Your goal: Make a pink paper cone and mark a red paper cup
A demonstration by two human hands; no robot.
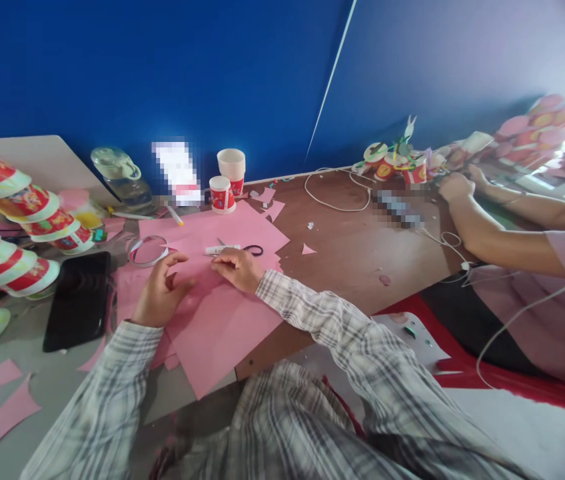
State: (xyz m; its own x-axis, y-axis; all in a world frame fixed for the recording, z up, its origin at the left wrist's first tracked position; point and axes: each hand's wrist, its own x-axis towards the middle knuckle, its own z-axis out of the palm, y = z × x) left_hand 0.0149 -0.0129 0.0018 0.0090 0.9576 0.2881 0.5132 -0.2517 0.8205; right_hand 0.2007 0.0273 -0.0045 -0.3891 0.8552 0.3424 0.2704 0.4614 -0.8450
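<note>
At left, red-and-white paper cups [37, 273] lie in nested stacks; a black phone [77, 301] rests just right of them. Next, a tape roll [164, 253] sits near the left hand [160, 293], whose thumb and fingers stand apart above pink paper sheets [227, 347]. Beyond the right hand [238, 270], on the sheets, lie a white tube [222, 250] and black-handled scissors [261, 249]. Right fingertips are together; cannot tell whether anything is pinched. At far right, a co-worker's forearms [487, 233] rest on the table [342, 247].

Pink paper sheets [222, 343], flat, overlapping, on table [335, 237]
</note>
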